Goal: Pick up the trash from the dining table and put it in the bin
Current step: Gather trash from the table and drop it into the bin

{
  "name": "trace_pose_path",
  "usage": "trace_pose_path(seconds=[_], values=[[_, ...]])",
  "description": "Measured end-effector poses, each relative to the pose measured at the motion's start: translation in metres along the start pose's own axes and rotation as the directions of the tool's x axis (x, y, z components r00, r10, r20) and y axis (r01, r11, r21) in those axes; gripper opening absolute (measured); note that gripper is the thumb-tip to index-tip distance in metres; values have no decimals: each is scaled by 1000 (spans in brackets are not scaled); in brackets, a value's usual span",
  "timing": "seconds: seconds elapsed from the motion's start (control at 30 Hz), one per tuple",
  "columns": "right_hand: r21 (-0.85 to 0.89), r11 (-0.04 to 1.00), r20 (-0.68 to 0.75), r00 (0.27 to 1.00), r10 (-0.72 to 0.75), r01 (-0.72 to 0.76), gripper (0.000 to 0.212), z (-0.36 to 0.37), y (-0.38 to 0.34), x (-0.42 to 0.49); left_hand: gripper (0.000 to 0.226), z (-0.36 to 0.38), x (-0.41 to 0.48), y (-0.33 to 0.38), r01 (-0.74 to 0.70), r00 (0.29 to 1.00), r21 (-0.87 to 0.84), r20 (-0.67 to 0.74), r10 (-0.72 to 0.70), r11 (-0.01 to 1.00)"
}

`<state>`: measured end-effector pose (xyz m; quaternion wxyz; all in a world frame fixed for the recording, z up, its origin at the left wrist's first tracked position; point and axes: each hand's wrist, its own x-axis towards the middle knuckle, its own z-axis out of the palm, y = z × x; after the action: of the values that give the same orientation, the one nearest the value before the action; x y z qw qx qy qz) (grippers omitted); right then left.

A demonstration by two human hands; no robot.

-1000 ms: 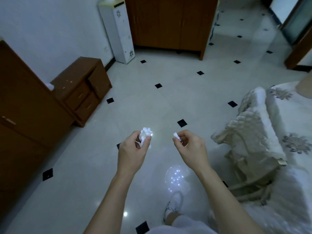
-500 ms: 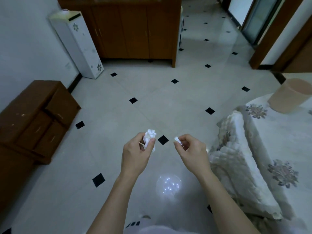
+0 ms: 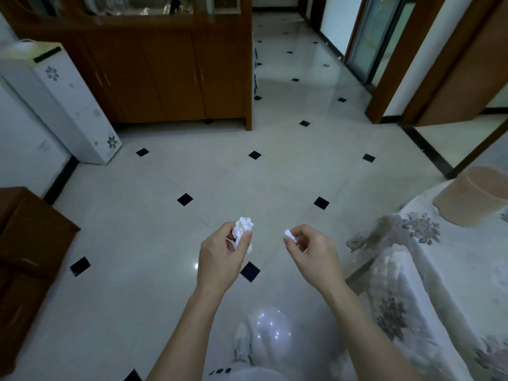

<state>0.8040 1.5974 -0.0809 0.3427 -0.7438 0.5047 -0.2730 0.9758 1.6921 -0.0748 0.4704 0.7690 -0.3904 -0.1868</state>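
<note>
- Left hand point(image 3: 222, 261) grasps crumpled tissue point(image 3: 243, 229), thumb and fingers curled round it
- Right hand point(image 3: 314, 257) pinches small white scrap point(image 3: 289, 234)
- Both held over tiled floor point(image 3: 247, 177), well apart from beige bin point(image 3: 474, 200) by cloth-covered desk point(image 3: 456, 259)

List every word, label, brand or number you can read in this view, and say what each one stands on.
No text in this view can be read.
White floor cabinet: flower decals only, no words.
Pale garment at the bottom edge: small dark marks, too blurred to read.
Crumpled paper in the left hand and scrap in the right hand: no print shows.
</note>
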Motion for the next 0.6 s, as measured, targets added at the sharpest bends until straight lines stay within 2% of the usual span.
trace_pose_path(seconds=[0.23,0.6], values=[[-62,998,-122,992,25,-32,16,15,-35,121,25,7,144,12,-65,992,-25,108,67,998],[-30,979,-228,955,190,-202,18,4,18,232,28,92,275,30,-124,953,-44,273,131,991]])
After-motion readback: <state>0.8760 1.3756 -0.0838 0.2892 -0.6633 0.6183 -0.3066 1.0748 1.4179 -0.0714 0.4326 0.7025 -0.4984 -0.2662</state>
